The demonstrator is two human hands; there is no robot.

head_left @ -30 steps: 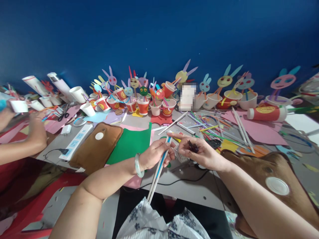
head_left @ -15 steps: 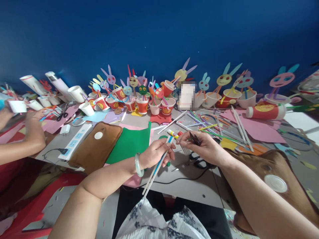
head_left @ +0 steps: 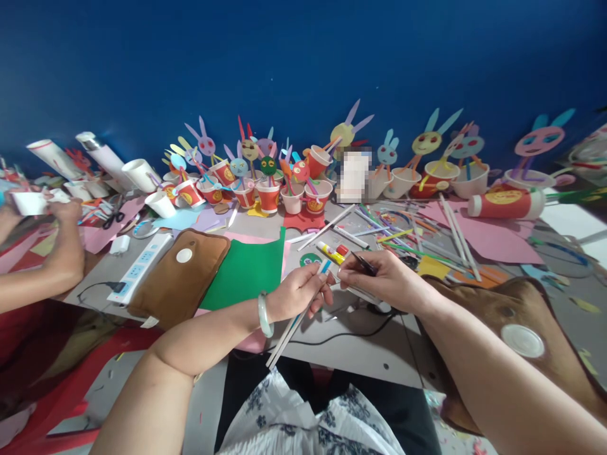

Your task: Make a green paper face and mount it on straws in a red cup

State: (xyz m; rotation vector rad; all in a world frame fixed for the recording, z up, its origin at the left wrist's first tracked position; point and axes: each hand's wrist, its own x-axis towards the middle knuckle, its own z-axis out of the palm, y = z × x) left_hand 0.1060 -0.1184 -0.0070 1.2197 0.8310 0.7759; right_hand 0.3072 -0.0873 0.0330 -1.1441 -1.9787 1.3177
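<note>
My left hand [head_left: 300, 292], with a pale bangle on the wrist, is closed round a small bundle of long straws [head_left: 290, 325], white and blue, that slant down toward my lap. My right hand [head_left: 383, 279] is closed on a small dark tool [head_left: 364, 263], which looks like little scissors, and its fingertips meet the top of the straws. Just beyond both hands lie a glue stick [head_left: 331, 252] and a green paper disc [head_left: 310, 260] on the grey table [head_left: 351, 354].
A green paper sheet [head_left: 246, 272], a brown pouch [head_left: 183, 275] and a white power strip [head_left: 140, 266] lie to the left. Rows of paper-cup rabbit figures [head_left: 268, 183] line the back. Loose straws [head_left: 408, 237] and pink paper [head_left: 493, 243] spread right. Another person's arm [head_left: 42, 278] works at far left.
My right hand has drawn closer to the left hand, its fingers closing on the straw tips. The straws tilted lower. The glue stick and green disc came into sight.
</note>
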